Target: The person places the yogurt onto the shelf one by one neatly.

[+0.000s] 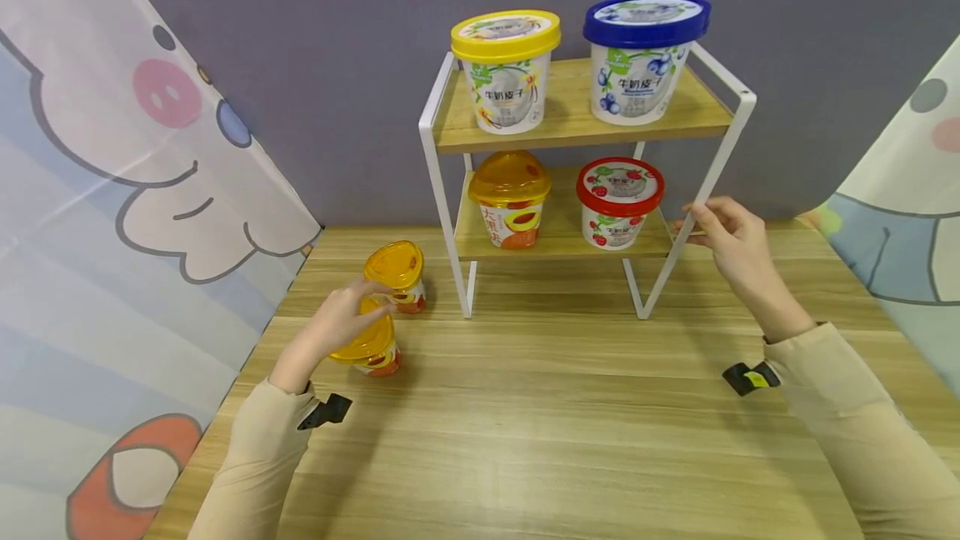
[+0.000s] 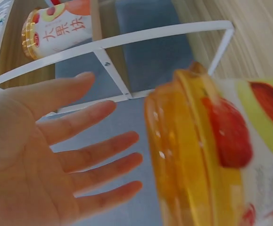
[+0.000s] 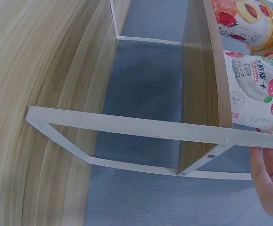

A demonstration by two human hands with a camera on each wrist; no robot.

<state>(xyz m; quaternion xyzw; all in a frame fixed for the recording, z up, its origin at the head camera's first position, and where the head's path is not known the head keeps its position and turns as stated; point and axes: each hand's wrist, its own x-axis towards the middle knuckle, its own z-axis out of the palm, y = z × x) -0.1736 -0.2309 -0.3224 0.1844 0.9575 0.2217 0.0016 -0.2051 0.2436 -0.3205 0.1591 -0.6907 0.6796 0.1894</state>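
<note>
My left hand [image 1: 335, 325] is over the front of two orange-lidded fruit cups on the table. Its fingers are spread and relaxed in the left wrist view, apart from the fruit cup [image 2: 263, 127] beside them. The front fruit cup [image 1: 378, 357] is partly hidden by this hand; the rear fruit cup [image 1: 397, 265] stands just behind. With thumb in front and fingers behind, my right hand [image 1: 738, 248] grips the right white post [image 1: 708, 182] of a two-tier shelf [image 1: 577, 138]. In the right wrist view, those fingers [image 3: 270, 157] wrap past the white frame.
On the upper tier stand a yellow-lidded tub [image 1: 506, 73] and a blue-lidded tub [image 1: 637, 65]. Below them are another orange-lidded fruit cup [image 1: 512, 202] and a red-lidded tub [image 1: 618, 207]. A grey wall [image 1: 360, 90] rises behind; cartoon curtains [image 1: 97, 232] flank the wooden table [image 1: 525, 432].
</note>
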